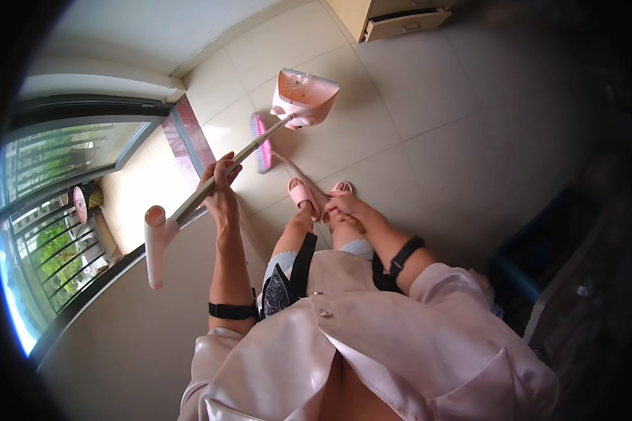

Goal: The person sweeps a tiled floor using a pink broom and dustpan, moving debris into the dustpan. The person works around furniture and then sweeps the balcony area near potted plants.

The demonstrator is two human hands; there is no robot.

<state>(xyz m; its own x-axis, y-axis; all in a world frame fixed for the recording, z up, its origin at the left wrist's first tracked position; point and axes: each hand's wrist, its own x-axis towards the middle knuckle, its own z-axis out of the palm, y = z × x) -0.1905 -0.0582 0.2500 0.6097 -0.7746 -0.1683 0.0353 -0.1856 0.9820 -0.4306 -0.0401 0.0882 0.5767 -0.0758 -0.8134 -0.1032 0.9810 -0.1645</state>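
Note:
My left hand (pixel 222 186) is closed round the pale pole of a long-handled pink dustpan (pixel 309 98). The pole slants from the pan, farther off, back to a pink T-shaped grip (pixel 160 242) at the left. The pan is lifted, its open mouth facing away from me, with small specks of debris inside. Low in front of my body, my right hand (pixel 345 212) is closed on the stick of a broom. The pink broom head (pixel 262 144) with greyish bristles is near the floor, just left of the pan; part of its stick is hidden by my hand.
Beige floor tiles (pixel 358 154) spread ahead, and my feet in pink slippers (pixel 302 193) stand on them. At the left, a glass door (pixel 70 154) opens over a reddish sill (pixel 193 133) to a railed balcony. A cabinet with a pulled-out drawer (pixel 407 27) stands at the far side.

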